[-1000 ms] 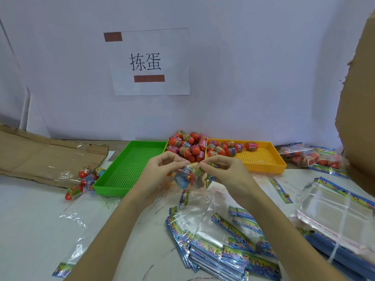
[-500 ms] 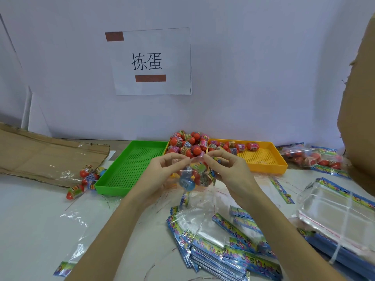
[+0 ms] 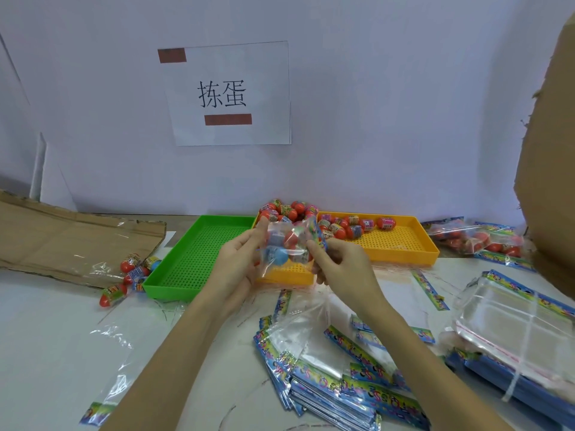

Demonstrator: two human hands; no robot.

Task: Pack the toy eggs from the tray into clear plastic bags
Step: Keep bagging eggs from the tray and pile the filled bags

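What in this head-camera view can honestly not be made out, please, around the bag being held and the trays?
- Egg count in the held bag: crinkled plastic, glare and both hands overlap it.
- Whether that bag is sealed: its top edge sits under the right hand fingers.
- Near left part of the yellow tray: hidden behind the bag and the left hand.
- Print on the egg wrappers: too small.
- Cardboard at right: cut off by the frame edge.

Left hand (image 3: 239,262) and right hand (image 3: 339,265) hold filled bag (image 3: 287,247) above yellow tray (image 3: 401,244); green tray (image 3: 199,256) alongside.
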